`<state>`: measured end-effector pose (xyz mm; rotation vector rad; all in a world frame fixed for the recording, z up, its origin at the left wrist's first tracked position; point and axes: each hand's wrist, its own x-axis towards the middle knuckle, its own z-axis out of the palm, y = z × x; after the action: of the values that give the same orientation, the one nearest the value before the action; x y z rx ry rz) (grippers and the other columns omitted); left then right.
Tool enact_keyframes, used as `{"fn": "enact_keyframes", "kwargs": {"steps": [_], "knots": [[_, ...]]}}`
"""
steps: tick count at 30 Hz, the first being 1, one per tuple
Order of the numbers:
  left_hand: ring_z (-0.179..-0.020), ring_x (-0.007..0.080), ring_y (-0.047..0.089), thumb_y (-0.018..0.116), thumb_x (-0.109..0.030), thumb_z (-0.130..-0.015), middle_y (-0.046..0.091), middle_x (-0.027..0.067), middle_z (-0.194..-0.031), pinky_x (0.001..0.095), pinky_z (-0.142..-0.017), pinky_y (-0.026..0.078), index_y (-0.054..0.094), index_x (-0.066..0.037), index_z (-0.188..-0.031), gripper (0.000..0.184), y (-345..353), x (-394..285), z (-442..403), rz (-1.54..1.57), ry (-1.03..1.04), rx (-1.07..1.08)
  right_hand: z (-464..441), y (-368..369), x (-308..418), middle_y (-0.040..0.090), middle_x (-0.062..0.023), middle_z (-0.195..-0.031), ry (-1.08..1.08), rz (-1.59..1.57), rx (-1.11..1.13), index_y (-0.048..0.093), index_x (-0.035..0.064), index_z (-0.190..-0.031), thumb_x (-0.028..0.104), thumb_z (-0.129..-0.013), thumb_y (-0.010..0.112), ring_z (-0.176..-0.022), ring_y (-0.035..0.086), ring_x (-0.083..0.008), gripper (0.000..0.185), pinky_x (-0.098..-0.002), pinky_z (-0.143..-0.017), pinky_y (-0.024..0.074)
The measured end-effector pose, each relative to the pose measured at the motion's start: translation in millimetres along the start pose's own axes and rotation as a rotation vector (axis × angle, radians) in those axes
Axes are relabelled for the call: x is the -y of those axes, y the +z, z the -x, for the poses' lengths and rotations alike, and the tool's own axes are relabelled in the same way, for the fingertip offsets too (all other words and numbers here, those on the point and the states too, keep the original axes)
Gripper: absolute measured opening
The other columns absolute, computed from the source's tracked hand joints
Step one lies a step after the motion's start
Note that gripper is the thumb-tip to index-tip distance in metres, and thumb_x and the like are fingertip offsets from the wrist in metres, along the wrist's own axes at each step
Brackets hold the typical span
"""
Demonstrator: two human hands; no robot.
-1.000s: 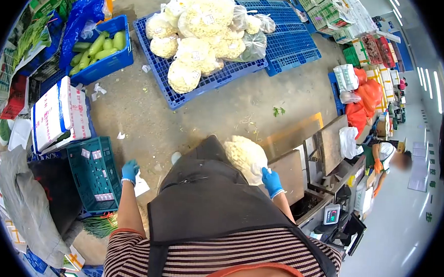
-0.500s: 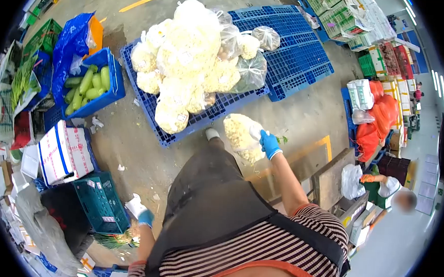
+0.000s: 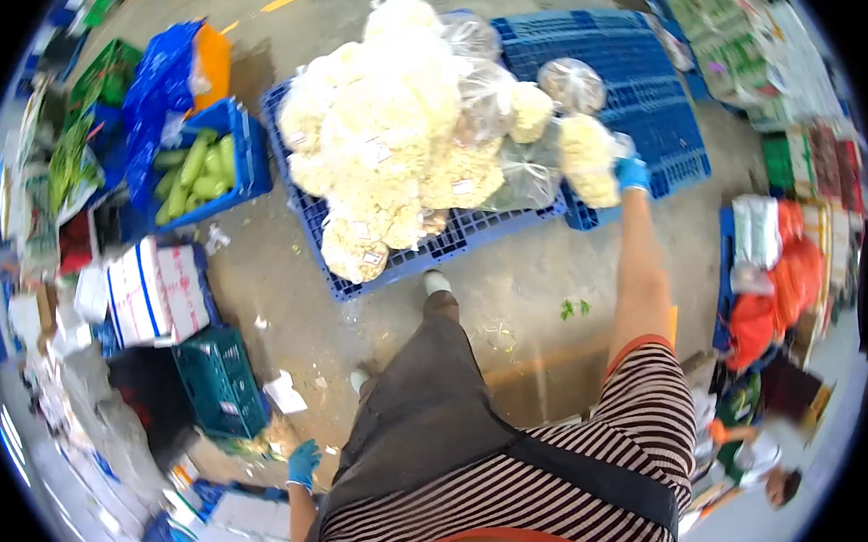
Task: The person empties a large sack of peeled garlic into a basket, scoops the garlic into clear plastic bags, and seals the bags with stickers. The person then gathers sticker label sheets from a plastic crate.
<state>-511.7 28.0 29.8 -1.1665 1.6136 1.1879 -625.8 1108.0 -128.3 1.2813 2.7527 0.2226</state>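
Note:
My right hand [image 3: 632, 173], in a blue glove, is closed on the gathered neck of a clear bag of pale yellow-white pieces [image 3: 588, 161]. It holds this bag at arm's length, over the near edge of the blue pallets. A large heap of similar bags [image 3: 382, 123] covers the left blue pallet [image 3: 474, 236], several with small white labels. Beside the heap are a bag of dark greens [image 3: 529, 173] and a round clear bag [image 3: 571, 85]. My left hand [image 3: 304, 462], also gloved in blue, hangs low with fingers apart, holding nothing. Near it is a white sheet [image 3: 285, 393].
On the left stand a blue crate [image 3: 254, 171] of long green gourds, a white box [image 3: 157, 293] with blue straps and a dark green crate [image 3: 218, 383]. Green leaves [image 3: 575, 308] lie on the floor. Red sacks [image 3: 777, 300] and a co-worker [image 3: 760, 460] are at right.
My right hand has carried the bag forward and right, from near my legs to the pallets. My left hand has let go of the white sheet.

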Motion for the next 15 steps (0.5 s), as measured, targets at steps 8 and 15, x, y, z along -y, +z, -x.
{"fn": "enact_keyframes", "kwargs": {"steps": [8,15], "knots": [[-0.058,0.0131,0.055,0.061,-0.006,-0.087,0.061,0.0073,-0.078,0.0227,-0.047,0.040,0.061,0.002,-0.110,0.025,20,34,60,0.167,-0.108,-0.049,-24,70,-2,0.068,-0.0086,-0.092,0.425,-1.471,0.198,0.065,-0.0025,-0.101,0.022,-0.087,0.060,-0.082,0.062,-0.0213,0.029,-0.0336,-0.076,0.0490],[-0.062,0.0120,0.055,0.060,-0.012,-0.089,0.064,0.0059,-0.085,0.0230,-0.051,0.042,0.063,-0.001,-0.111,0.025,44,43,64,-0.293,0.279,0.014,216,143,176,0.066,-0.0112,-0.108,-0.856,-0.345,0.638,0.067,0.0148,-0.109,0.024,-0.083,0.057,-0.096,0.063,-0.0297,0.030,-0.0405,-0.084,0.0491]]}}
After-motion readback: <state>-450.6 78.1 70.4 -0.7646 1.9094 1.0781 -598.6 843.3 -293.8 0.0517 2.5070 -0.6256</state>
